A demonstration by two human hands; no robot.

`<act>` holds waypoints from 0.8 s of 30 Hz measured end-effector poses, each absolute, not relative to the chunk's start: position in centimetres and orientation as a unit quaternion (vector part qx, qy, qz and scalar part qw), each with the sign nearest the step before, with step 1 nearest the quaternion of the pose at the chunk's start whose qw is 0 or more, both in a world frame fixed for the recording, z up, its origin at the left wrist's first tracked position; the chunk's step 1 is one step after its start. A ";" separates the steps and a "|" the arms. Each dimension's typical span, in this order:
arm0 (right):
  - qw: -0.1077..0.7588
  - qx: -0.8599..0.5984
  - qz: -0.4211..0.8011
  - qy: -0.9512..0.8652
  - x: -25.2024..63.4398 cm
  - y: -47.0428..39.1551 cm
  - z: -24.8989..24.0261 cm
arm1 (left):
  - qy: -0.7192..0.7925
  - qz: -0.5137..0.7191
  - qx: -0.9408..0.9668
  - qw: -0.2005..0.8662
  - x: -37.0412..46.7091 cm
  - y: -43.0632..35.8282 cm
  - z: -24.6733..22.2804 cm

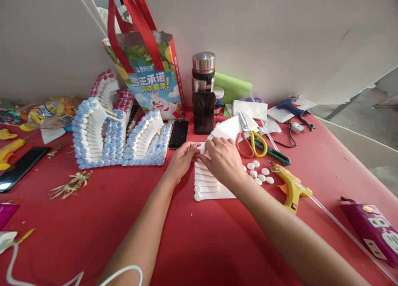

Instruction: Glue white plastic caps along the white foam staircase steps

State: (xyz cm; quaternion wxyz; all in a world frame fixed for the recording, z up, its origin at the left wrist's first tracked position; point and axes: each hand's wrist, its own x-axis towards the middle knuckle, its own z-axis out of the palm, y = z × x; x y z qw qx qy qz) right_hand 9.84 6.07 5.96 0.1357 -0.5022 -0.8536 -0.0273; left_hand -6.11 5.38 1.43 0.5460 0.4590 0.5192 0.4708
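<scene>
My left hand (184,159) and my right hand (225,159) meet at the far end of a layered white paper piece (207,182) lying on the red table. The fingers of my left hand are pinched at its upper left corner; what they hold is too small to make out. My right hand has its fingers bent and pressed together over the paper, hiding what is under them. Two white rolled rosettes (197,193) sit at the piece's near left corner. Several loose rosettes (261,178) lie to the right, beside a yellow glue gun (292,188).
Scissors (248,139) and a green cutter (278,155) lie behind my right hand. A phone stands before a steel flask (203,66). Blue-and-white paper structures (113,143) and a bag (155,83) are at the back left. A purple power strip (371,230) is at the right.
</scene>
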 end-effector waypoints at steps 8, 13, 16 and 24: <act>0.132 -0.493 0.037 -0.859 10.0 6.7 6.0 | 0.523 0.473 0.463 0.536 -5.9 5.3 2.1; 0.120 -0.486 0.070 -0.863 10.3 6.9 6.5 | 0.518 0.470 0.471 0.538 -5.8 5.2 2.1; 0.120 -0.484 0.077 -0.863 10.4 6.9 6.6 | 0.515 0.469 0.471 0.541 -5.9 5.2 2.0; 0.152 -0.505 0.070 -0.847 12.7 5.0 7.9 | 0.528 0.451 0.463 0.551 -5.9 5.1 2.3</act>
